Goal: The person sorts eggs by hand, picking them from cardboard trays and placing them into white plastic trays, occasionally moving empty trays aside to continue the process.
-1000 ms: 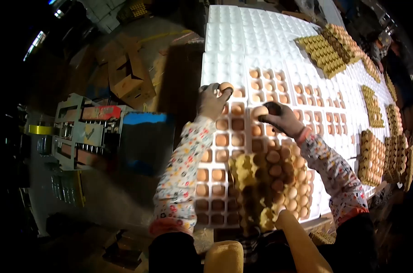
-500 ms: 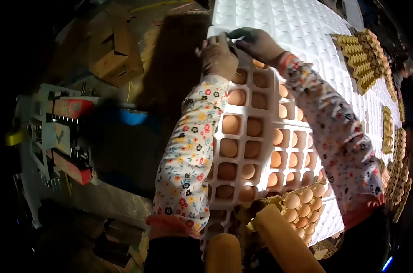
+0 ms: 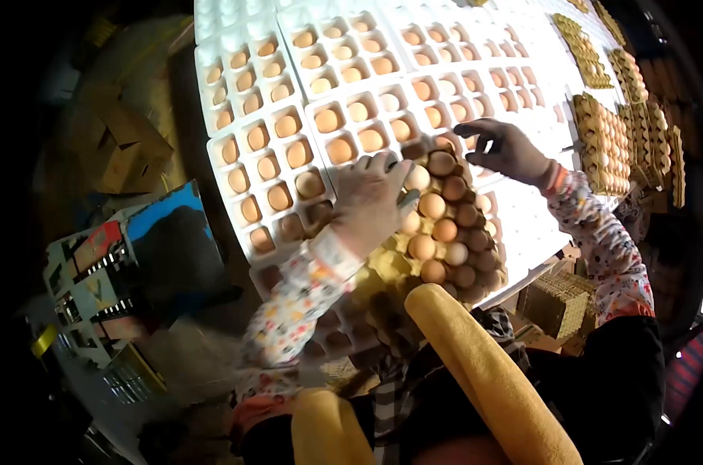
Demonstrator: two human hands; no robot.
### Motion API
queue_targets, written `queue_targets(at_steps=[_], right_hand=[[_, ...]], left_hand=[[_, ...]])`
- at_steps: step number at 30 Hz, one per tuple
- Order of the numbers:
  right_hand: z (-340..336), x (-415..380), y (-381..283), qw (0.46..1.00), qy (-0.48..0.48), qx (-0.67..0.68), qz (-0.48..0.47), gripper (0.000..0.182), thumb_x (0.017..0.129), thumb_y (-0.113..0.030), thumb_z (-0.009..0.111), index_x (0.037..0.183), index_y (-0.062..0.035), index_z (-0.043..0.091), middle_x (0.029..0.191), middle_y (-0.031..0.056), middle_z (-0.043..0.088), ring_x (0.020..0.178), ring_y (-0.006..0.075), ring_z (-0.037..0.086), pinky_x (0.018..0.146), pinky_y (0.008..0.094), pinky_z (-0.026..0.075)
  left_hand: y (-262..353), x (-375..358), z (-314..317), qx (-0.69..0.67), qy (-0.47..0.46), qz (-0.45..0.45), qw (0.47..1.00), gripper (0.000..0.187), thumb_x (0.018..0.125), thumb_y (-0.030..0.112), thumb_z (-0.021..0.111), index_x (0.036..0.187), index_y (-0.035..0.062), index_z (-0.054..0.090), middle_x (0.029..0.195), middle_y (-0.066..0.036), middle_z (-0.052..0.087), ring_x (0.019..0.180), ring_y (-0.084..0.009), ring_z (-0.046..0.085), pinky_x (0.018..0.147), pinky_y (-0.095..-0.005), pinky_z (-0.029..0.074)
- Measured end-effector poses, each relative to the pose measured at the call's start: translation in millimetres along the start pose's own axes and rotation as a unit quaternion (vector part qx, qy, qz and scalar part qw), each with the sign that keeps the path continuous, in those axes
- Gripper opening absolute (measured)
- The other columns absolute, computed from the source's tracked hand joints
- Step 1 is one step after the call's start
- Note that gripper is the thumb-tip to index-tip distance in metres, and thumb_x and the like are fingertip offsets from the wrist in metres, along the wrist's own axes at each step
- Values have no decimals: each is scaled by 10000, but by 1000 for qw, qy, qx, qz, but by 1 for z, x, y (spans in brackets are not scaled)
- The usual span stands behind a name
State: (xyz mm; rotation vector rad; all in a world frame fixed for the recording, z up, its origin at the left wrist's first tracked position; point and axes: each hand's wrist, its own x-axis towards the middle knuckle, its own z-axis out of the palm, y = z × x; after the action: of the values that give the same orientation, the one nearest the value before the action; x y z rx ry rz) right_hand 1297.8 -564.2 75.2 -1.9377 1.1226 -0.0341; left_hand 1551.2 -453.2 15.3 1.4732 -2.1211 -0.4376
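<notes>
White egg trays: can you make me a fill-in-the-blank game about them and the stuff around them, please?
1. Many pockets of the white foam trays hold round brown ____.
2. The bumpy yellow pulp tray lies on ____ of the white trays.
3. The open brown cardboard box is farther from the right hand than from the ____ hand.

Missing words: eggs; top; left.

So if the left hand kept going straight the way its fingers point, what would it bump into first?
Most likely the pale egg right at the fingertips of the left hand, at the edge of the yellowish egg tray. Whether they already touch is hard to tell.
</notes>
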Motion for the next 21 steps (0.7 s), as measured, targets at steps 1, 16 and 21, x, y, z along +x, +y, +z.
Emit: queue_targets(at_steps=[1, 16, 21], right_hand=[[10, -2, 14, 995, 19, -50, -83, 461, 859, -193, 682, 1294, -95, 563, 1124, 113, 661, 923, 227, 648, 830, 360, 523], [43, 2, 62, 936, 64, 339, -71, 314, 908, -138, 601, 1207, -42, 611, 949, 5, 659, 754, 100, 592, 679, 237, 482], [48, 5, 60, 945, 24, 312, -96, 271, 929, -184, 581, 1105, -2, 678, 871, 23, 690, 708, 79, 585, 660, 249, 492]], left_hand=[[11, 0, 12, 74, -32, -15, 997, 491, 768, 373, 715, 1166, 119, 580, 1008, -102, 599, 959, -284, 579, 812, -442, 442], [27, -4, 5, -478, 252, -317, 779, 314, 873, 240, 650, 1095, 19, 665, 1001, -83, 651, 850, -160, 635, 734, -279, 531], [38, -2, -10, -12, -128, -364, 923, 421, 833, 414, 643, 1055, 56, 647, 1027, -162, 670, 918, -296, 648, 809, -395, 517]])
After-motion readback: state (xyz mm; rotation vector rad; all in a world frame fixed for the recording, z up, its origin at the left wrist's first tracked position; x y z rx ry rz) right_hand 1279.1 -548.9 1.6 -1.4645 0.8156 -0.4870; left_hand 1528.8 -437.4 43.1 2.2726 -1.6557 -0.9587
